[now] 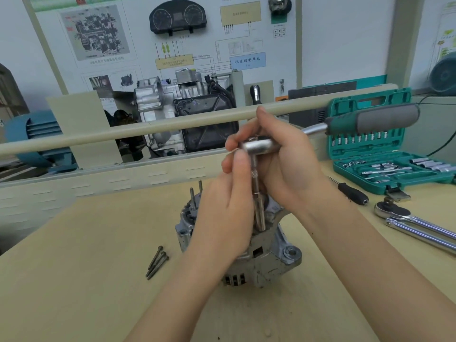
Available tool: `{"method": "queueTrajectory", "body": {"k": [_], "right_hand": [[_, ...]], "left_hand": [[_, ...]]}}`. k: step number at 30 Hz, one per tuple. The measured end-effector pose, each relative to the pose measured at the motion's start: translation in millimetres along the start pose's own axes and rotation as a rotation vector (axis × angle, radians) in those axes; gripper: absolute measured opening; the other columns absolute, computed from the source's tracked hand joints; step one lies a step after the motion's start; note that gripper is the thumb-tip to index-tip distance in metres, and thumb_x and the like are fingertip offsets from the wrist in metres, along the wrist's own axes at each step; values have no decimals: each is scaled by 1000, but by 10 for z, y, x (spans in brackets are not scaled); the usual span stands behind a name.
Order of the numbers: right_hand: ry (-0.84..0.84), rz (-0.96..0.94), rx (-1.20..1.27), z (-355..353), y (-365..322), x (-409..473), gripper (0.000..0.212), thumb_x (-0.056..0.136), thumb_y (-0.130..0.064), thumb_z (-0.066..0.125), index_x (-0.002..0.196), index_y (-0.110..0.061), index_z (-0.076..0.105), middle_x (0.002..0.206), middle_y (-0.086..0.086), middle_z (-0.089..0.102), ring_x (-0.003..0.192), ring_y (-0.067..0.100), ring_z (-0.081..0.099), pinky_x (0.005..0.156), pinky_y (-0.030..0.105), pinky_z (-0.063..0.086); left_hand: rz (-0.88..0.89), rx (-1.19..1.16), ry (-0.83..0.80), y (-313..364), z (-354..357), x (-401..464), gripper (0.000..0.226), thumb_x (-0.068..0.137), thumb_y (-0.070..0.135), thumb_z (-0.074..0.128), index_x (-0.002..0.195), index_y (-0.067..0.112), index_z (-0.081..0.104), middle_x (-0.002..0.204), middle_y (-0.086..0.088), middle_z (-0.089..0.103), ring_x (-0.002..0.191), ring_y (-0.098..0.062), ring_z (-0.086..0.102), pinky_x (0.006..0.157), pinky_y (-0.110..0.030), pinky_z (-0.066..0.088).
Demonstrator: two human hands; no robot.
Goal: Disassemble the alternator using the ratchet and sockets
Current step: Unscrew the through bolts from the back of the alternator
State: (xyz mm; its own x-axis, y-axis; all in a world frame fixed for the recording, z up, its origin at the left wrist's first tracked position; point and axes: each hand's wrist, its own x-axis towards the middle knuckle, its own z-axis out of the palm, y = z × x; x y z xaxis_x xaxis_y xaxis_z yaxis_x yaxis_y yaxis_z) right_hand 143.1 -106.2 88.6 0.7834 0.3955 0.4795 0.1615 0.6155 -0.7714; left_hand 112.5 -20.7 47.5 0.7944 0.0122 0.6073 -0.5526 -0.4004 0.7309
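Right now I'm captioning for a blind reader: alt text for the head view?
Both hands, left hand and right hand, steady a chrome ratchet with green-grey handle and its socket extension upright on a silver alternator; three loose bolts lie left.

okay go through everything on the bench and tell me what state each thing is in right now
Alternator: upright, two bolts protruding.
Ratchet: held by both hands, socket extension down on alternator.
Loose bolts: lying removed.
Socket case: open.
Second ratchet: lying idle.
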Motion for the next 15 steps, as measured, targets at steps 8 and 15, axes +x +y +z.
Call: {"method": "queueTrajectory", "body": {"k": [8,15], "right_hand": [[95,-34,153,-26,14,0,59,95,-27,37,41,-13,54,49,7,58,29,13,40,39,14,32],[66,-42,163,32,38,-19,59,95,-24,36,39,-15,52,47,5,55,27,10,32,37,12,22]], "left_hand": [[243,446,47,-69,246,-273,53,78,62,10,108,25,33,46,12,39,47,-3,38,63,-35,40],[312,417,134,-120,164,-245,69,87,65,9,101,6,41,52,14,42,39,-6,40,40,-16,21]]}}
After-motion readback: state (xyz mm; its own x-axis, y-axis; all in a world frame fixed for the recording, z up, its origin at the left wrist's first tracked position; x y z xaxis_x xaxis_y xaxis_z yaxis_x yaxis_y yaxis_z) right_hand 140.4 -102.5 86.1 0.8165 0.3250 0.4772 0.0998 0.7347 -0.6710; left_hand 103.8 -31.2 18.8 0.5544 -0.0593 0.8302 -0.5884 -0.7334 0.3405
